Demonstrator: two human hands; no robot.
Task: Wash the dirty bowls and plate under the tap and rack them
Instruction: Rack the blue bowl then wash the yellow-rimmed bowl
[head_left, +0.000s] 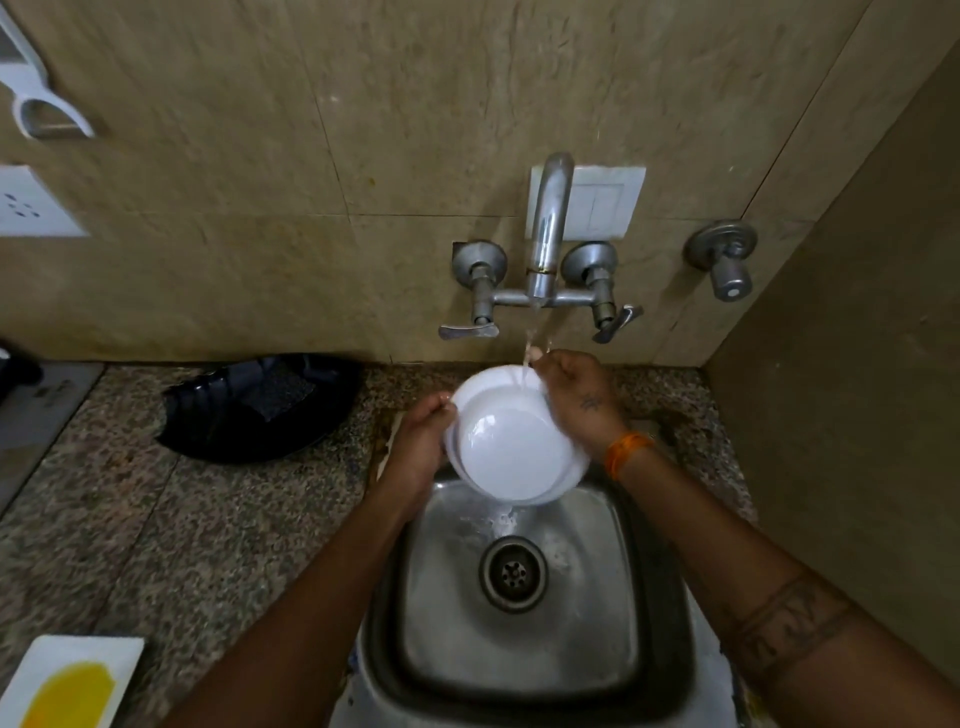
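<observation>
Head view: both hands (498, 415) grip a white bowl (514, 441) under the tap (545, 228), black rack (260, 405) left.

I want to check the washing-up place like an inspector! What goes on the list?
Surface: speckled granite counter around a steel sink, water at the drain.
Job's things: white bowl tilted under the running tap; white plate with yellow residue at the counter's near left.
Clutter: black tray with a scrub pad on the counter.
Hands: left hand and right hand both grip the bowl's rim.
Cables: nothing seen.
Surroundings: tiled wall, switch plate, socket, spare valve.
</observation>
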